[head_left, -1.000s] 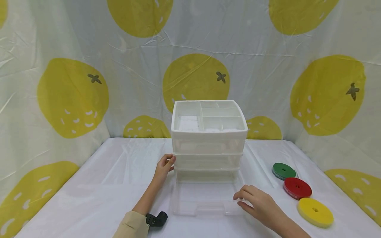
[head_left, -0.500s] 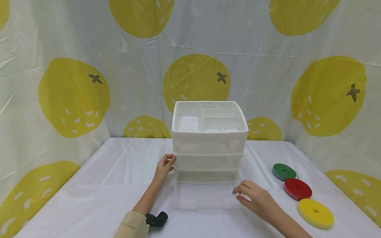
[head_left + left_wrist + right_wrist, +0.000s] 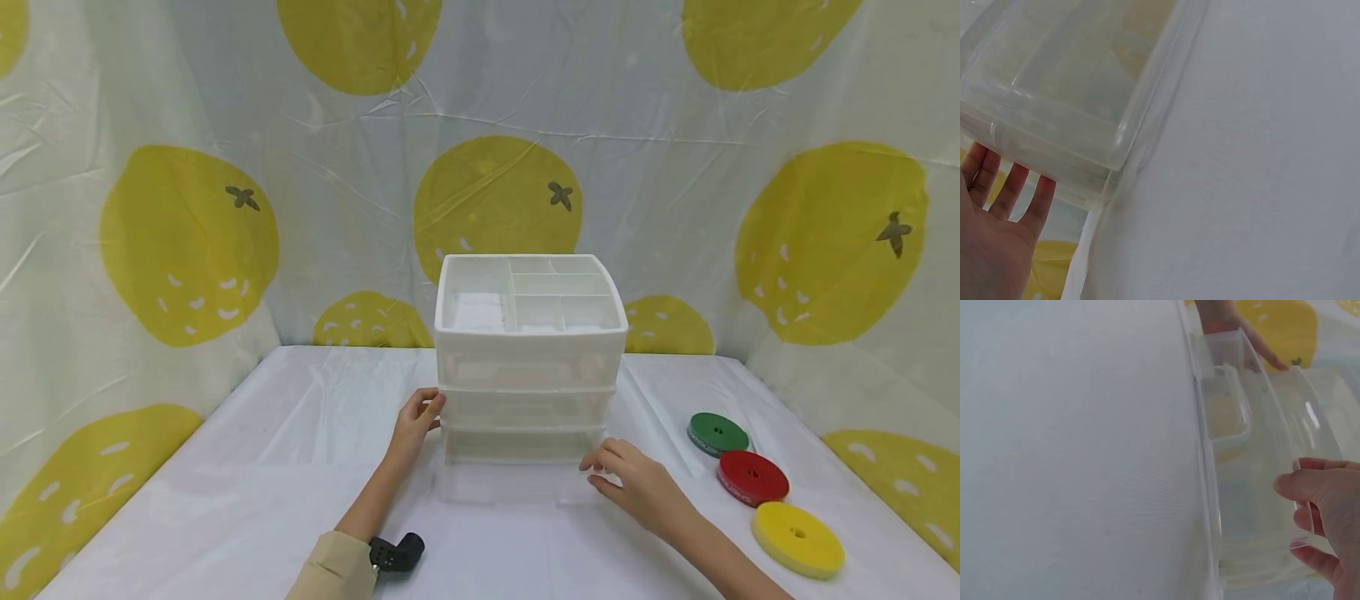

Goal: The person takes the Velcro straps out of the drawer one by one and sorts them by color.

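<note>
A white drawer cabinet (image 3: 529, 362) with a divided top tray stands mid-table. Its clear bottom drawer (image 3: 501, 485) is pulled part way out; the two drawers above are closed. My right hand (image 3: 633, 485) pinches the top edge of that drawer's front at its right corner; in the right wrist view the thumb (image 3: 1300, 485) lies on the outer face and fingertips reach over the rim. My left hand (image 3: 414, 425) rests against the cabinet's left side, and the left wrist view shows its fingers (image 3: 1010, 190) nearly straight, tips touching the side wall.
To the right, green (image 3: 717, 434), red (image 3: 753, 478) and yellow (image 3: 798, 540) flat rolls lie in a row on the white-covered table (image 3: 247, 517). A black device (image 3: 396, 552) is at the left wrist. A lemon-print curtain (image 3: 337, 208) closes off the back and sides.
The bottom drawer has slid inward toward the cabinet, its front moving away from me. My right hand has travelled with it. The left hand keeps its place.
</note>
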Action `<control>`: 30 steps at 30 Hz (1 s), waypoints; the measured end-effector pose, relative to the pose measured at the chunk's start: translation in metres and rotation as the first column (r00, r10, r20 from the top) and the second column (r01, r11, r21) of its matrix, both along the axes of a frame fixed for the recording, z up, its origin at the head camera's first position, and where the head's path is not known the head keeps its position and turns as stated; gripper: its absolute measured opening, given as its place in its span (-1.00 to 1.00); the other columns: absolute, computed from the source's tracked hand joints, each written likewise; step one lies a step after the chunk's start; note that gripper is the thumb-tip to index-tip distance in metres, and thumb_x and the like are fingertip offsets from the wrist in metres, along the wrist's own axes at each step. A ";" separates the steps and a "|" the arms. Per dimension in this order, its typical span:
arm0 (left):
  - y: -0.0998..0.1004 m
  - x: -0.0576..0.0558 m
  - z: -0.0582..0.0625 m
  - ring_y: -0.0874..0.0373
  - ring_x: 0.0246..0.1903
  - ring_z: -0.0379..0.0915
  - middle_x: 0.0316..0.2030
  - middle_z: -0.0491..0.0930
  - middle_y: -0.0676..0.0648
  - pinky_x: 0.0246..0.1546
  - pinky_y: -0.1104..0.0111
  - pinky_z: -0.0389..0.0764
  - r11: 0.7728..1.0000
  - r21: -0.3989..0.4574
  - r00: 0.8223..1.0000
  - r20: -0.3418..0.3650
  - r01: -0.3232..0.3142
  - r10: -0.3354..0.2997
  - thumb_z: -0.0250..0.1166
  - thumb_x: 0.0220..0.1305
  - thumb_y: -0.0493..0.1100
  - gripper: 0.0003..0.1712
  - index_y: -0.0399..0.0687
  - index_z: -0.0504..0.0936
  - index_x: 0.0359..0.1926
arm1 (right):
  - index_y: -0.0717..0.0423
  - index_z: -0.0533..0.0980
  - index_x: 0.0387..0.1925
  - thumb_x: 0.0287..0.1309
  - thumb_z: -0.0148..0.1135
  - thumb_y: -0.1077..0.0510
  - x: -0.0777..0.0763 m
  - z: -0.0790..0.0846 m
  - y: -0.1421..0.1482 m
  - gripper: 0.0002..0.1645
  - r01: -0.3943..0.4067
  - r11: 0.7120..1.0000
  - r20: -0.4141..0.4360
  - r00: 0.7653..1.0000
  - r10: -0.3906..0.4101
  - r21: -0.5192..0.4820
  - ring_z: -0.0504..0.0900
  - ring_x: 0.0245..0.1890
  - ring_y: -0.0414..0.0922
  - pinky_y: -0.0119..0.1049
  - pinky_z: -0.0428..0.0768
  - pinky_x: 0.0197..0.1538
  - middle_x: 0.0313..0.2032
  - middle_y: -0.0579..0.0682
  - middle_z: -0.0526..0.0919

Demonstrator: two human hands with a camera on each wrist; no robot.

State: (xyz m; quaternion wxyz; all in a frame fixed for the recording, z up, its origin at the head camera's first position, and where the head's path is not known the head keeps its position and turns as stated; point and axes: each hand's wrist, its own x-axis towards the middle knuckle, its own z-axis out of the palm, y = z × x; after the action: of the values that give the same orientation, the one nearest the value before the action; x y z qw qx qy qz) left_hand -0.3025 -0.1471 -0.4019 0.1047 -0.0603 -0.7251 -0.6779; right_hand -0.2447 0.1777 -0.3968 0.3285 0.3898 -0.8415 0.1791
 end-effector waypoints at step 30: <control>0.000 0.000 0.000 0.33 -0.27 0.42 -0.25 0.49 0.01 -0.10 0.31 0.53 1.000 -0.019 1.000 0.011 -0.012 0.012 0.08 0.30 -0.05 -0.62 -0.25 0.43 -0.03 | -0.08 0.53 -0.48 -0.41 0.48 0.30 -0.039 -0.004 -0.009 -0.63 0.105 0.994 -0.129 0.986 -0.104 0.002 0.48 -0.43 -0.24 -0.44 0.47 -0.42 -0.45 -0.24 0.50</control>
State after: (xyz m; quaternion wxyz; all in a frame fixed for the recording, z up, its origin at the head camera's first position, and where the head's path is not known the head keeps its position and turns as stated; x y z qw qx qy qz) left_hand -0.3025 -0.1467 -0.4019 0.1040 -0.0530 -0.7324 -0.6708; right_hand -0.2839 0.1691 -0.4008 0.3893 0.3575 -0.8385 0.1323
